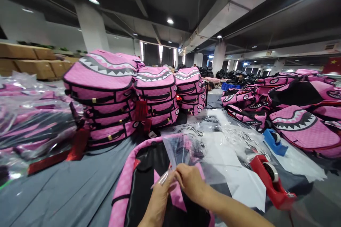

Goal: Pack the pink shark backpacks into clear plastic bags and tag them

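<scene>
A clear plastic bag (173, 149) is bunched between my two hands, its loose part fanning out away from me. My left hand (161, 191) pinches the plastic from the left. Close against it, my right hand (190, 181) grips the same bag with curled fingers. Beneath both hands lies a pink and black backpack (130, 181), its black side facing up and a pink strap across the middle. My forearms hide part of the backpack's lower right.
Stacked pink backpacks (106, 78) stand ahead. More pink backpacks (306, 127) pile up at right, beside a red tape dispenser (274, 184) and a blue tape dispenser (274, 142). White sheets (245, 184) and printed plastic bags lie nearer. Bagged backpacks (34, 120) fill the left.
</scene>
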Demonstrator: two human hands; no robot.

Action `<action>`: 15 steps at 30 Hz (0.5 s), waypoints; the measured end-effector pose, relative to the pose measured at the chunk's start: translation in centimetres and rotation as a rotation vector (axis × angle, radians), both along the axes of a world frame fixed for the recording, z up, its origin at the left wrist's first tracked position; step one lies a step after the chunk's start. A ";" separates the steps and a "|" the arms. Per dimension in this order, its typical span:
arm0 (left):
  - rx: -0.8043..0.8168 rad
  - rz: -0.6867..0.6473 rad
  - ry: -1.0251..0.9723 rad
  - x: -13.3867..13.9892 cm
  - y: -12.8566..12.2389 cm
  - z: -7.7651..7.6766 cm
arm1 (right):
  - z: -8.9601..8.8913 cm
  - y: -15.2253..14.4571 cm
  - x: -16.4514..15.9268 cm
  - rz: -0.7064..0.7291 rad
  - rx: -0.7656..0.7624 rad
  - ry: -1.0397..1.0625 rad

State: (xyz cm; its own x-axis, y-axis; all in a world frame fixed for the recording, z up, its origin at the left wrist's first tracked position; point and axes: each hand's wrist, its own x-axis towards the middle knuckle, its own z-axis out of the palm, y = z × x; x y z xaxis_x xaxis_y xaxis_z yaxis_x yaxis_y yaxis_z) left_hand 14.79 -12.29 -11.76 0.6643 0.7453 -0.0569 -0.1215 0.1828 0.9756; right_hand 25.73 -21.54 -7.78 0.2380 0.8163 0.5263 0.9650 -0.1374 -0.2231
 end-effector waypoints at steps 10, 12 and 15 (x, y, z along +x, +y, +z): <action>0.130 0.127 0.123 -6.3 -2.3 0.2 | 0.0 -2.1 -1.3 -0.041 0.008 0.518; 0.234 0.194 0.190 -7.4 -1.7 0.1 | 1.2 -2.0 -0.2 -0.056 0.098 0.644; 0.473 0.319 0.244 -8.9 -1.8 0.5 | 1.8 -1.3 0.4 0.070 0.100 0.699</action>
State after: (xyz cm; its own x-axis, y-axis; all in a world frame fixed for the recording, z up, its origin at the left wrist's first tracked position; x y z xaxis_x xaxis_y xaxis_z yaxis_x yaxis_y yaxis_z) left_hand 5.93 -14.12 -11.23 0.4142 0.8866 0.2058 0.1378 -0.2846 0.9487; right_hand 26.18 -22.84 -6.01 0.4960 0.7978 0.3428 0.5971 -0.0267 -0.8017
